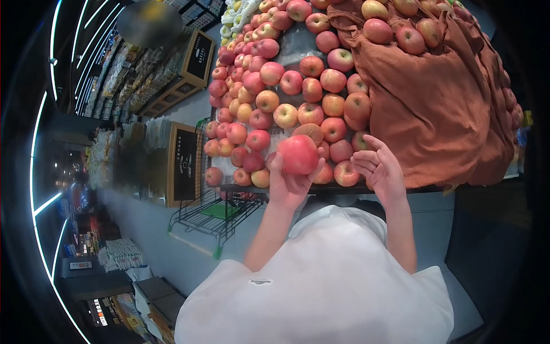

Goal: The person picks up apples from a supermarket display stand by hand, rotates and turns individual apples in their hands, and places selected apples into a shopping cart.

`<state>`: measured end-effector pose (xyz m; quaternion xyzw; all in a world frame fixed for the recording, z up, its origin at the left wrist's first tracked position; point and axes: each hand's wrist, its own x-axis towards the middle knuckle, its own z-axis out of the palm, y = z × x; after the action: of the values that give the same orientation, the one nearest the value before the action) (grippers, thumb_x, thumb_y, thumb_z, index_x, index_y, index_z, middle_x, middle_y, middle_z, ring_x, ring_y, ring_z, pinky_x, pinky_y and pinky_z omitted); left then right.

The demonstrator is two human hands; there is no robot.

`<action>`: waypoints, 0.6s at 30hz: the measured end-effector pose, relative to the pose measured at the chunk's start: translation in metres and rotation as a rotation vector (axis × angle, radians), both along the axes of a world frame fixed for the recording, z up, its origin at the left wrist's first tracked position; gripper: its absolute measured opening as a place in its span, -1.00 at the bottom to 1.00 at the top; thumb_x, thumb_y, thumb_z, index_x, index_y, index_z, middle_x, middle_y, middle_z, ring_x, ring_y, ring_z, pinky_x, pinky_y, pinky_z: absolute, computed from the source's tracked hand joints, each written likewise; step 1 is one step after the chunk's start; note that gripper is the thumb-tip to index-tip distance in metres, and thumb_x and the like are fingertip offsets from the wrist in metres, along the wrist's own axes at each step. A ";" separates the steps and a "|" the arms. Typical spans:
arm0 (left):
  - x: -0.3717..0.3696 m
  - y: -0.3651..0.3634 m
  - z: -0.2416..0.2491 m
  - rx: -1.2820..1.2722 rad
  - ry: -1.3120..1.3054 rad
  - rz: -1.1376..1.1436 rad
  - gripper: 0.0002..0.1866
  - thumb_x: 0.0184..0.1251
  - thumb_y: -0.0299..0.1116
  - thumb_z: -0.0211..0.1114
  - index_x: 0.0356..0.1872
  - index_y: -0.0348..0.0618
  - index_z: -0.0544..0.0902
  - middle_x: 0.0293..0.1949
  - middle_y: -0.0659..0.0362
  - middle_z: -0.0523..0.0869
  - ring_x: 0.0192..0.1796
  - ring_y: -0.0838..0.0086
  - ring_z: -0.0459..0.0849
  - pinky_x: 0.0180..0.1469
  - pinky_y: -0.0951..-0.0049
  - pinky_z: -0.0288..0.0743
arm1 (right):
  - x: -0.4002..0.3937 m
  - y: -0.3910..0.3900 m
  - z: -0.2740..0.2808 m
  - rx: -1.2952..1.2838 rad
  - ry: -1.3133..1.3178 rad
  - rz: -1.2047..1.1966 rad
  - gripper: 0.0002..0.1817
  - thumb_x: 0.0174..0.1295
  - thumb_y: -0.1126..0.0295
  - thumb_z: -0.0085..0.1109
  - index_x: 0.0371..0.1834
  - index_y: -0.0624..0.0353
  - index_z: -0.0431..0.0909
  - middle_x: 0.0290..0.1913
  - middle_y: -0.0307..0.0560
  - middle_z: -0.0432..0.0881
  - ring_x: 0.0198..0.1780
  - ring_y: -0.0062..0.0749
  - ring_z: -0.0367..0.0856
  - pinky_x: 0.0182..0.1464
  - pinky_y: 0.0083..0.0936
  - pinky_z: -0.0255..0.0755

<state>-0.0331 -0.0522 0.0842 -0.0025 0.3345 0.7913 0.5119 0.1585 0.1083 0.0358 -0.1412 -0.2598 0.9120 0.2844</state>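
Left hand (289,186) holds one red apple (298,155), fingers curled around its lower half, just in front of the near edge of the apple display (286,86). Right hand (381,169) I see empty, half open with fingers loosely bent, just right of the apple and not touching it. Many apples are stacked on the sloped counter behind, and a brown cloth (435,97) covers the right part of the pile. On the left, below the display, stands a wire cart (215,215). I judge the risk is this: the grip comes only from below, so the apple can roll out, or a hand can bump the near row and make stacked apples slide down.
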 end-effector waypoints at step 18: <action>-0.228 0.231 0.005 -0.483 1.745 0.090 -0.17 -0.01 -0.03 0.78 0.21 -0.32 0.63 0.15 -0.08 0.67 0.23 0.05 0.62 0.38 0.10 0.51 | 0.101 -0.034 -0.004 -0.085 -0.394 -0.551 -0.80 0.63 0.41 0.05 0.21 0.16 0.54 -0.13 -0.13 0.69 -0.14 -0.51 0.69 0.02 -0.48 0.61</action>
<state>-0.2613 0.1783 0.0891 0.4776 0.7601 0.4395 0.0306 0.2591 0.0744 0.0321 -0.3914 -0.2239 0.7661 0.4580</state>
